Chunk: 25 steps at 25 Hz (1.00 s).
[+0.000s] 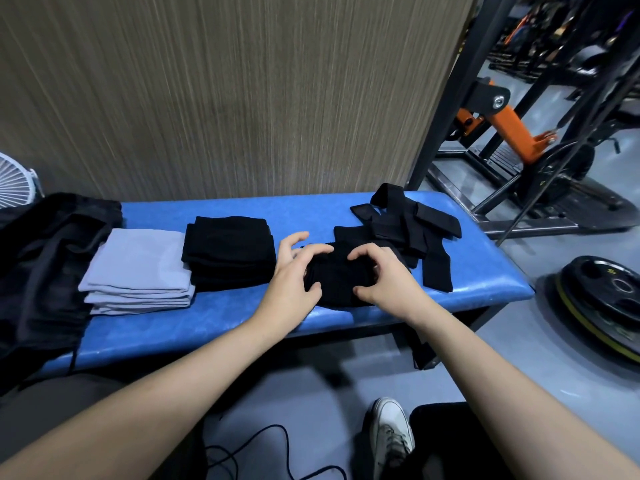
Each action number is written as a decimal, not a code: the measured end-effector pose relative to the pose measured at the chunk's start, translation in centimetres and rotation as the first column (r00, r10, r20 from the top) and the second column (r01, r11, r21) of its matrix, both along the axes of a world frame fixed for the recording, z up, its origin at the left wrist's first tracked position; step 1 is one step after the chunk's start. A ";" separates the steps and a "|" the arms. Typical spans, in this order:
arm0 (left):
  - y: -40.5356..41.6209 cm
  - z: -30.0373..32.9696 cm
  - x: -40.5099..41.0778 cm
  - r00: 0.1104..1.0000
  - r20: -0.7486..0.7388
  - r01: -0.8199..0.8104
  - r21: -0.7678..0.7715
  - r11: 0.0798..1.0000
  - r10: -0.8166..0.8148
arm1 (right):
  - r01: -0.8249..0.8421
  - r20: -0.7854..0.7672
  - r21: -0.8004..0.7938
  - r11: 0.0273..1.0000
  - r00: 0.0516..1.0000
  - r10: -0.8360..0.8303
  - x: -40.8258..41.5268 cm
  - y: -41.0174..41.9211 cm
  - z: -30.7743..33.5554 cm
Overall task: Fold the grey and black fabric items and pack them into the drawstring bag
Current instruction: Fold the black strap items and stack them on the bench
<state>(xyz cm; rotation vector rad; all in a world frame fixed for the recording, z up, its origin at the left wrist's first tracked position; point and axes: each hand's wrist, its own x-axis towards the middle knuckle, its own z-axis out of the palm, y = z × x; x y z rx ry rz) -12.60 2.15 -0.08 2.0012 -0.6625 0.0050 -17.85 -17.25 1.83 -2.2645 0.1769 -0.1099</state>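
Observation:
On the blue padded bench (221, 317) a folded black cloth (337, 280) lies between my hands. My left hand (294, 275) grips its left edge with curled fingers. My right hand (384, 277) grips its right edge, fingertips and thumb bent onto the fabric. Left of it sits a stack of folded black cloths (228, 252), then a stack of folded grey cloths (138, 268). A heap of unfolded black cloths (408, 223) lies at the bench's far right. The black drawstring bag (41, 271) sprawls over the bench's left end.
A wood-grain wall panel (225, 98) stands right behind the bench. Gym rack frames (519, 133) and a stack of weight plates (602, 303) are on the floor to the right. A white fan (14, 181) peeks in at left. My shoe (389, 434) and a black cable (259, 455) are below.

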 end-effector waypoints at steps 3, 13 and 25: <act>0.2 1.0 0.2 0.998 -0.062 -0.004 -0.074 0.997 -0.001 | -0.037 0.040 0.170 0.985 0.999 0.031 0.0 -0.1 0.4; 1.0 1.7 1.3 0.945 -0.311 0.078 -0.089 0.993 -0.102 | -0.115 0.155 0.486 0.866 0.987 0.044 -0.1 -0.1 1.4; 5.5 4.7 3.1 0.985 0.152 -0.107 0.209 0.972 0.076 | -0.100 0.148 0.247 0.964 0.987 0.065 3.4 3.6 2.2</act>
